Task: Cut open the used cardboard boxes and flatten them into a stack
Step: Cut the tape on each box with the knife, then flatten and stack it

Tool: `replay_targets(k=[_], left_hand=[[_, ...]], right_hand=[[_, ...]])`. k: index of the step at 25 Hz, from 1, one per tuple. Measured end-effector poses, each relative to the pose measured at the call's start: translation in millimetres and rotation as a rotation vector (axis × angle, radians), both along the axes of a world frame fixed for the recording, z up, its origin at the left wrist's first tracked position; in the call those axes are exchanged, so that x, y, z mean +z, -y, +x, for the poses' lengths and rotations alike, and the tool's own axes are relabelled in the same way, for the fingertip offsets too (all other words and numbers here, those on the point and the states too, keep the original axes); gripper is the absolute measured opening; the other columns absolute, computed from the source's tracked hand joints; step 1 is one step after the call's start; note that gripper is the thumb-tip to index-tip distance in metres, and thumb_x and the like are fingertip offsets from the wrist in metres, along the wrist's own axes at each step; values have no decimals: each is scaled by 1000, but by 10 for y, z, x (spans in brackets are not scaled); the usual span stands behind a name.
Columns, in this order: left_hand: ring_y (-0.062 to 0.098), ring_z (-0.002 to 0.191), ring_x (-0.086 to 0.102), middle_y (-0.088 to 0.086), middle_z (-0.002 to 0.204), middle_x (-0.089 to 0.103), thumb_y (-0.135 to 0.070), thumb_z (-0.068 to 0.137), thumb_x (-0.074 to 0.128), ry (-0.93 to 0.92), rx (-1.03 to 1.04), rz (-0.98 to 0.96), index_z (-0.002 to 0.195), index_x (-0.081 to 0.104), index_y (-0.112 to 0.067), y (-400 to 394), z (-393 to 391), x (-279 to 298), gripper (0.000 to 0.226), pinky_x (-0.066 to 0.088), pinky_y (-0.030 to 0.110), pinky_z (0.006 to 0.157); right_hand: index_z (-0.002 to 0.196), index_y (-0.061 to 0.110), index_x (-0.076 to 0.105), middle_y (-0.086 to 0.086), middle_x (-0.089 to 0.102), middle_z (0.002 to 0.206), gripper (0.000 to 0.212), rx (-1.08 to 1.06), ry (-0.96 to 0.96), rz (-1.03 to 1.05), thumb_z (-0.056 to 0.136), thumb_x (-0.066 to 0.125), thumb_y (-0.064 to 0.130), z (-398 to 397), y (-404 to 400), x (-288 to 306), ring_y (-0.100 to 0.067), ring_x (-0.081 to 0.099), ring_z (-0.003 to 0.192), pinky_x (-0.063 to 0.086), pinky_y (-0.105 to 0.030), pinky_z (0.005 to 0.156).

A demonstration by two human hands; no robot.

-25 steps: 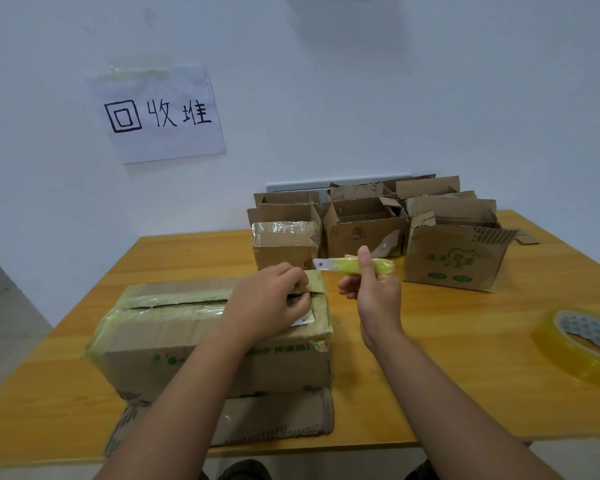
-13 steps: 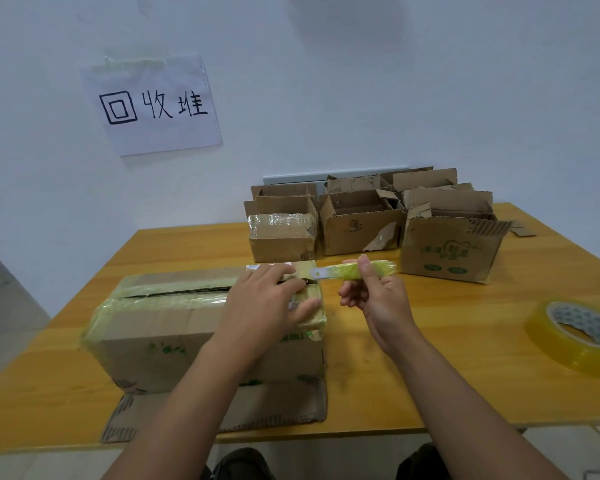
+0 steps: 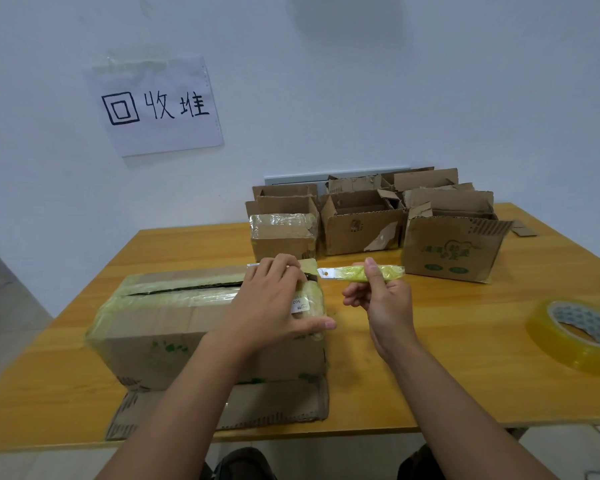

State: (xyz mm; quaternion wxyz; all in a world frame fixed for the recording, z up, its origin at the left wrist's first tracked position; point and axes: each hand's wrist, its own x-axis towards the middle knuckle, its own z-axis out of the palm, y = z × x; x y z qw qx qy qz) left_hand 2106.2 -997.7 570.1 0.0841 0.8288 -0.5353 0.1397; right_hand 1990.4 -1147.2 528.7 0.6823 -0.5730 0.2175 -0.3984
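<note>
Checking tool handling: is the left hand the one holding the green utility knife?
No, the right hand grips the green utility knife, while the left hand rests on the taped box.

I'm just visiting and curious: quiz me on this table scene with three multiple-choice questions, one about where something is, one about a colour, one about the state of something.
1. Where is the tape roll?
A. on the big box
B. on the table, at its right edge
C. in the left hand

2. What colour is the knife handle?
A. red
B. black
C. yellow-green

3. What state is the big box top in?
A. slit open along its middle seam
B. fully sealed
C. flaps torn off

Answers:
1 B: the roll lies flat on the table, far to the right of both hands.
2 C: the handle that the right hand grips is yellow-green, with a metal blade pointing left.
3 A: a dark gap runs along the taped seam, while the left hand rests on the top.
</note>
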Motion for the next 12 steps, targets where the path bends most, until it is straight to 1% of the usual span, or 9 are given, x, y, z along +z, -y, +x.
replay_targets(k=[2,4,5,6,9,12], left_hand=[[9,113,33,-8,128,40,-100,60,24,-15,-1,5,120,51,-22,21,9,2,102,30,29,97],[8,110,31,-8,127,38,-101,58,23,-17,2,9,119,50,-22,37,14,1,103,28,26,94],[7,109,30,-8,127,38,-101,58,23,-17,3,11,119,50,-22,44,14,0,103,27,26,93],[7,107,29,-9,126,38,-101,58,24,-18,1,12,119,49,-22,54,14,-1,103,27,26,93],[3,102,23,-9,124,38,-101,58,23,-20,-12,4,118,49,-22,67,6,3,102,26,25,91],[4,103,24,-9,124,39,-101,58,22,-16,-16,6,118,49,-22,56,-8,10,102,24,25,91]], right_hand=[[71,17,75,-13,69,64,40,-23,13,9,100,53,35,-9,1,-30,-22,66,56,52,-28,54],[92,12,70,-12,68,63,23,-62,29,55,100,53,26,-23,0,-75,-22,65,54,51,-27,50],[99,9,66,-12,68,62,20,-65,36,83,100,52,23,-27,-9,-96,-22,64,54,51,-27,50],[101,7,64,-13,68,63,19,-47,45,108,100,52,22,-26,-24,-112,-22,65,54,51,-27,50],[97,6,62,-15,68,66,21,16,70,155,100,53,24,14,-77,-95,-23,65,57,52,-27,52],[95,6,62,-14,68,66,22,54,47,141,101,53,25,63,-103,-64,-23,66,58,53,-28,53]])
